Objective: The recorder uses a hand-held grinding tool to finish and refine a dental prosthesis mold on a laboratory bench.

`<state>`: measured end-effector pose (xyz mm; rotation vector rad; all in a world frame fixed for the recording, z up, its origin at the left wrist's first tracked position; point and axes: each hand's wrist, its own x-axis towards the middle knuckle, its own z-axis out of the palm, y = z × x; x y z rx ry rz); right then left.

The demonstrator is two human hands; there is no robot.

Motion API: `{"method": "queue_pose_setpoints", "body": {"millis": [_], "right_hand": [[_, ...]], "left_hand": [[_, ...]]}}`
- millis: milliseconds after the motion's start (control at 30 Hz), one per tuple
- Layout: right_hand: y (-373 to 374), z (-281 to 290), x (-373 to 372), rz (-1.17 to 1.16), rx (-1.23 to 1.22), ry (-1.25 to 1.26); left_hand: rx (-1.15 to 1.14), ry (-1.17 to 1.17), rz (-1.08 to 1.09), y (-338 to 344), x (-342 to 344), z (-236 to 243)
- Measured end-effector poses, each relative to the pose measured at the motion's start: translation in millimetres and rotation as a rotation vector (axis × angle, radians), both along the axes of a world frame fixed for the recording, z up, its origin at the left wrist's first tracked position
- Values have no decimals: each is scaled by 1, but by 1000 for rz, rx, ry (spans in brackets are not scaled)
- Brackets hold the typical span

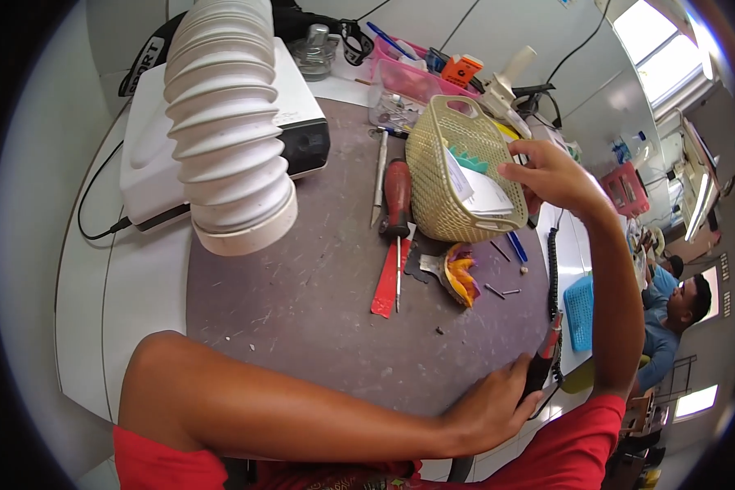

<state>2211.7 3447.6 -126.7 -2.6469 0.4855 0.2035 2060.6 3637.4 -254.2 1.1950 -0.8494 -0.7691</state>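
My left hand [498, 400] reaches across to the lower right, closed around a black-and-red handpiece [543, 359] with a coiled cord. My right hand [543, 175] has its bent fingers on the right rim of a cream woven plastic basket [429, 204], which holds white papers [486, 196] and a teal piece. Beside the basket lie a red-handled screwdriver [397, 196], a red flat strip [384, 290], a silver pen-like tool [380, 180], an orange-and-purple moulded piece [459, 278], a blue pen [516, 247] and small metal bits [496, 291] on the grey mat [327, 335].
A white machine [143, 147] and ribbed white hose [229, 139] stand at left. Behind are a pink bin [400, 65], a clear container [388, 106] and a white tool [506, 82]. A blue basket [578, 314] sits at right; a person in blue [665, 327] is beyond.
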Motion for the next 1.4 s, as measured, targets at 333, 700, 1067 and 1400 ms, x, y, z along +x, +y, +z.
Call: {"method": "queue_pose_setpoints", "body": {"millis": [333, 700, 1067, 1400], "right_hand": [[-64, 52, -41, -20, 182, -261], [-245, 46, -148, -526, -179, -380], [-279, -6, -161, -568, -298, 20], [-291, -17, -166, -413, -375, 18]], "left_hand": [[-27, -22, -57, 1, 0, -1], [-21, 29, -140, 3, 6, 7], [-1, 65, -164, 1, 6, 3], [0, 106, -143, 1, 8, 4]]}}
